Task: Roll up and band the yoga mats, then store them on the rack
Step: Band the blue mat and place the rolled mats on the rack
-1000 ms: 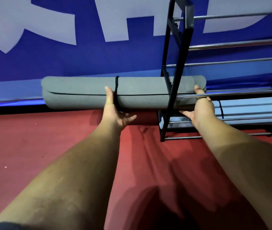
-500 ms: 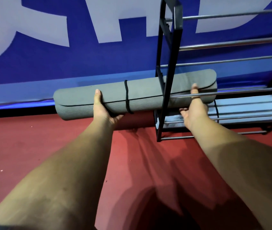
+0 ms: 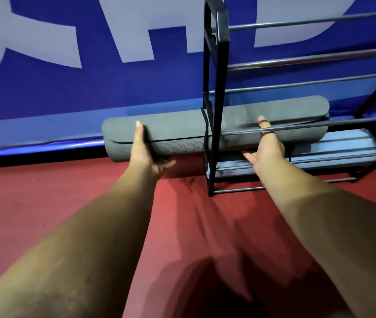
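One rolled grey yoga mat [image 3: 178, 131], likely light, soft and springy, wants cradling from beneath either side of its black band [image 3: 205, 131]. It hangs half inside the rack [image 3: 221, 65] above a pale blue mat [image 3: 343, 140], left hand [image 3: 145, 149] and right hand [image 3: 267, 149] gripping it, fingers [image 3: 163, 162] curled under, thumbs on front.

The black rack [image 3: 215, 88] stood on the red floor [image 3: 67, 191]. Along its lowest tier lay a rolled light-blue mat [image 3: 343, 145]. A rolled grey mat [image 3: 171, 131] passed through the rack's left end, just above it; what bore it was hidden.
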